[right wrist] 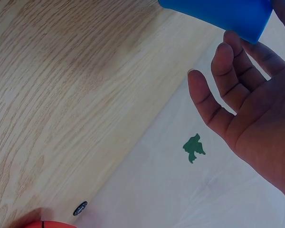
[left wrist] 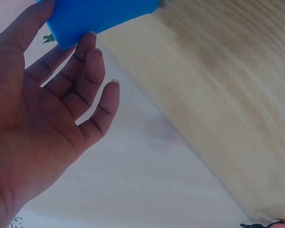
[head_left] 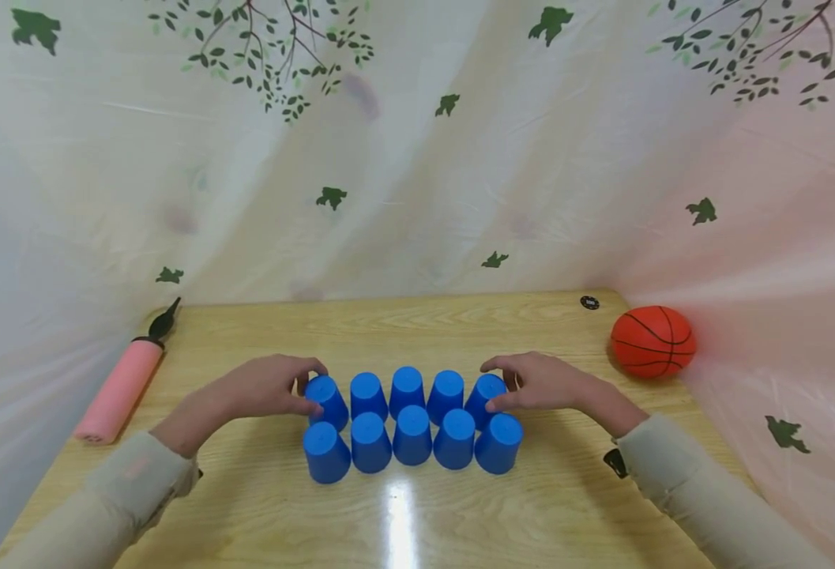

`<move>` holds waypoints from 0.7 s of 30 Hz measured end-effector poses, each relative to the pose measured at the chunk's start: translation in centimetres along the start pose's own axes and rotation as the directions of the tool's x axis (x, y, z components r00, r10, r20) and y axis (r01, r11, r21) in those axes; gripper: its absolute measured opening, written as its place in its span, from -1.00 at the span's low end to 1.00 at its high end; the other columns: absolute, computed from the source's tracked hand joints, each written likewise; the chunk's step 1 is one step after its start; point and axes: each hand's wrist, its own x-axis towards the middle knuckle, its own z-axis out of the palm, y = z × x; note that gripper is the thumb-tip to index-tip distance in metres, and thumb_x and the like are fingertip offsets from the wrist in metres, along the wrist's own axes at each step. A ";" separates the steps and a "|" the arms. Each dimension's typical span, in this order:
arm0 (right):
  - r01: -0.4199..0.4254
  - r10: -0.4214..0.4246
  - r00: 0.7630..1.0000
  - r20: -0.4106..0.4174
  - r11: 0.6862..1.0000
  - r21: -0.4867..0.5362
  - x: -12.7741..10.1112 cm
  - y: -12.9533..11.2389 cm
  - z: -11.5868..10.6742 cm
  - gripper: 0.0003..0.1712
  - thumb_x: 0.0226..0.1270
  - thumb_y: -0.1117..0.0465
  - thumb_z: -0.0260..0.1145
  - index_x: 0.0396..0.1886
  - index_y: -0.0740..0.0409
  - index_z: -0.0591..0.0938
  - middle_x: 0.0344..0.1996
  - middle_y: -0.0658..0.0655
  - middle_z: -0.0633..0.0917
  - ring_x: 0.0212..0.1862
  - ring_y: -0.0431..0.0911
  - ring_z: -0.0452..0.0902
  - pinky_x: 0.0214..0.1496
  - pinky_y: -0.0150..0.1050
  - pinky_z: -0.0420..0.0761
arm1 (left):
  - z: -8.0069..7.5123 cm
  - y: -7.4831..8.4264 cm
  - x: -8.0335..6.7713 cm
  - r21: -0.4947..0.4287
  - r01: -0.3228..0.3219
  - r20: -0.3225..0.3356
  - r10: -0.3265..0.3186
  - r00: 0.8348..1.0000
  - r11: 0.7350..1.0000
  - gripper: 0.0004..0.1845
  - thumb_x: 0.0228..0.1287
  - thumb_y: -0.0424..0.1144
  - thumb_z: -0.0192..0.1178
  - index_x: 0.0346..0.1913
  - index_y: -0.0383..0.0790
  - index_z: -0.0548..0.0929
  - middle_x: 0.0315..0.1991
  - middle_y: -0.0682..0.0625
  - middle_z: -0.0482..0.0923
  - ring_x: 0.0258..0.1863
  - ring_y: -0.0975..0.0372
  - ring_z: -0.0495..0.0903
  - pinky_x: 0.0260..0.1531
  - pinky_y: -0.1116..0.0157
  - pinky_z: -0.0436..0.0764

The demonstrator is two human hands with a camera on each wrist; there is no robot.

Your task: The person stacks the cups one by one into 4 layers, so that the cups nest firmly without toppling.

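Cups: ten upturned, two rows on worktop, none stacked. Left hand and right hand gripping back-row end cups.

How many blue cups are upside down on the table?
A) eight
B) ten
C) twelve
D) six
B: the blue cups stand in two rows of five on the wooden table, between the left hand and the right hand.
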 end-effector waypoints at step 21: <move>0.009 -0.009 1.000 0.002 1.000 0.008 0.2 0.1 0.2 -0.36 0.24 -0.22 0.40 0.25 -0.08 0.54 -0.29 -0.11 0.65 -0.23 -0.14 0.52 -0.23 -0.22 0.53 | -5.3 0.8 4.7 0.055 -0.015 -0.054 0.018 0.998 0.998 -0.38 0.27 0.14 0.32 0.24 -0.18 0.53 -0.10 -0.09 0.65 -0.17 0.14 0.61 -0.18 0.18 0.65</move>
